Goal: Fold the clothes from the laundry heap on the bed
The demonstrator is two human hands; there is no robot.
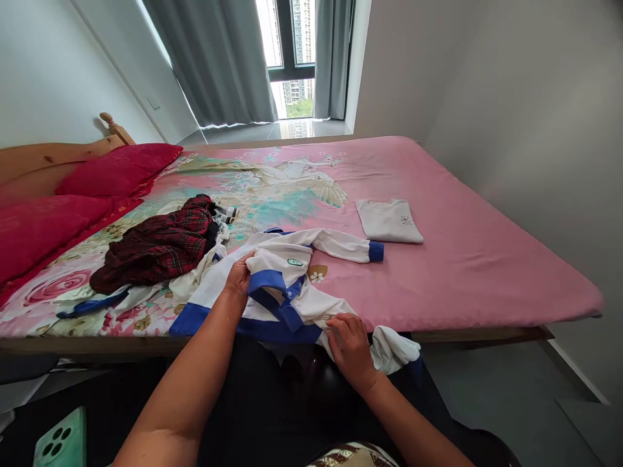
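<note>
A white long-sleeved polo shirt (321, 305) with blue collar, cuff and hem lies near the bed's front edge. Its collar is partly raised, and a small green badge shows on the chest. My left hand (238, 275) grips the fabric beside the collar, thumb on top. My right hand (351, 347) is curled over the near sleeve, which hangs past the bed edge toward my lap; its fingertips press into the cloth. The far sleeve stretches to the right across the sheet.
A folded light grey shirt (387, 222) lies at the right. To the left is a pile with a dark red plaid garment (160, 243). Red pillows (117, 170) rest by the wooden headboard (53, 155). A green phone (61, 441) is at lower left.
</note>
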